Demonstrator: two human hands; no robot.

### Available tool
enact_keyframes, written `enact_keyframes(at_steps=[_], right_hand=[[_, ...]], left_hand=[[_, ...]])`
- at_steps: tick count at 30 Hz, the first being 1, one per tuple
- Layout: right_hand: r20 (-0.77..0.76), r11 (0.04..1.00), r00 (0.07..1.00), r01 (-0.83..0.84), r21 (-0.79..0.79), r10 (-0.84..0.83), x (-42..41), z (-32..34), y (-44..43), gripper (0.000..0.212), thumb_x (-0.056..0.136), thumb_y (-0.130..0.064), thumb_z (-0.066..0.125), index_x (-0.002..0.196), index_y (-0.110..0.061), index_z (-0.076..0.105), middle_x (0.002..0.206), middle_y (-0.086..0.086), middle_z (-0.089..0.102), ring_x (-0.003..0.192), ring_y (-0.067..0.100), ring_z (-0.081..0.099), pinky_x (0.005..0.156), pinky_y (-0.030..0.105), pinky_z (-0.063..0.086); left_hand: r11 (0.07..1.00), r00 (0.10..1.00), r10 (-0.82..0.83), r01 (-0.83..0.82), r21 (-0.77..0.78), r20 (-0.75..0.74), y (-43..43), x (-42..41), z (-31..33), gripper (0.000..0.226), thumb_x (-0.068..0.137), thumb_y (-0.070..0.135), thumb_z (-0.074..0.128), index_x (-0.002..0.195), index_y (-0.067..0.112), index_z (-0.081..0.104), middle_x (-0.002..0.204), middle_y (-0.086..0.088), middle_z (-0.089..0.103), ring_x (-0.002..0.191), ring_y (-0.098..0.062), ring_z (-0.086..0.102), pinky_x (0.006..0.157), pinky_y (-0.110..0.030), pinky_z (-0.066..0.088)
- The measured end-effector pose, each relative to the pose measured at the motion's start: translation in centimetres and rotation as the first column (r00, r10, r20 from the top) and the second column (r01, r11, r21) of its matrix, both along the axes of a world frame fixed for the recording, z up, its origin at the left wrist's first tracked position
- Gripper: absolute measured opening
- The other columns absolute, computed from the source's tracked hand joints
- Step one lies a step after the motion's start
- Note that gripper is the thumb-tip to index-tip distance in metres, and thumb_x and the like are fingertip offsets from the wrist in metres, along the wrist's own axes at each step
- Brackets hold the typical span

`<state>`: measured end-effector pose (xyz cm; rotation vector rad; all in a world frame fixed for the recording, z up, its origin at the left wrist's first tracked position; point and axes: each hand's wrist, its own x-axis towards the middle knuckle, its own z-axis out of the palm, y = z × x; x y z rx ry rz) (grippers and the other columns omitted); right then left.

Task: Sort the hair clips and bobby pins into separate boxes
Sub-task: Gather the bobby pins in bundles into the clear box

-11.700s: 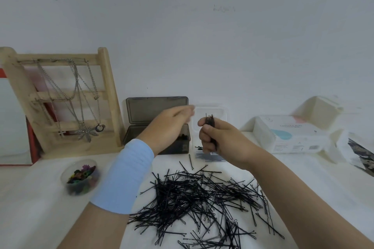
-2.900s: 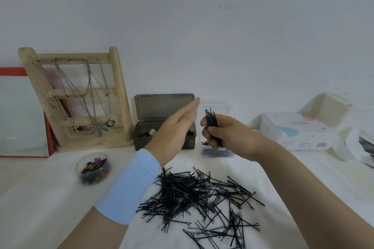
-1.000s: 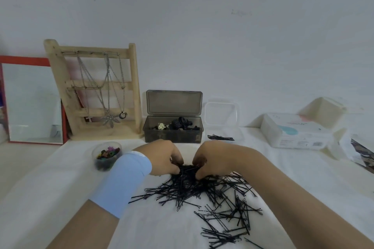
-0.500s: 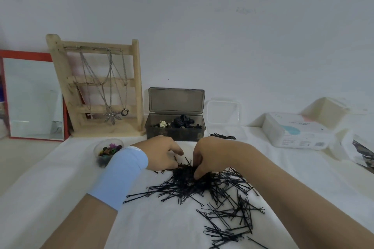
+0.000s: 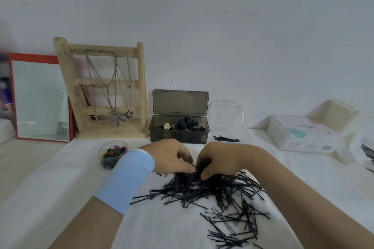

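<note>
Both hands are hovering palm-down, side by side, over the bobby pins [image 5: 212, 190] piled on the white cloth [image 5: 60, 188]. Left hand [image 5: 172, 156] is pinching one pin; right hand [image 5: 220, 159] is curling its fingers into the pile. Hair clips [image 5: 186, 124] are sitting in the dark box [image 5: 178, 136] behind.

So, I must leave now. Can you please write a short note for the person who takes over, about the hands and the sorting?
The left hand pinches pins at the pile of bobby pins; the right hand grips some beside it.
The dark box, lid open, holds hair clips. The clear box holds a small bunch of pins.
Done: no clips show in the pile; few pins boxed.
Left: most pins lie on the white cloth; they go into the clear box.
</note>
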<state>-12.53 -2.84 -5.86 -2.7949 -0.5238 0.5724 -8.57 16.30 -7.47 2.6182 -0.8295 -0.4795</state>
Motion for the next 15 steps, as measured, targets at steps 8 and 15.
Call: enact_keyframes(at_steps=[8,15], right_hand=[[0.007,0.969,0.997,0.072,0.237,-0.076,1.3,-0.2,-2.2,0.023,0.093,-0.023,0.063,0.116,-0.024,0.063,0.092,-0.008,0.065,0.084,0.011,0.06,0.081,0.029,0.049],[-0.183,0.972,0.981,0.105,0.212,-0.066,1.5,-0.2,-3.9,0.02,0.099,-0.019,0.053,0.111,-0.016,0.069,0.086,0.001,0.067,0.075,0.012,0.059,0.075,0.026,0.047]], left_hand=[[0.971,0.998,0.052,-0.045,-0.233,0.021,-0.9,0.3,-0.7,0.017,0.082,0.044,0.076,0.094,0.035,0.07,0.076,0.013,0.07,0.068,0.002,0.062,0.069,-0.022,0.047],[0.998,0.999,0.03,-0.029,-0.062,0.015,-0.3,0.8,-0.8,0.013,0.083,0.034,0.076,0.095,0.037,0.071,0.087,0.017,0.066,0.081,0.0,0.061,0.078,-0.021,0.051]])
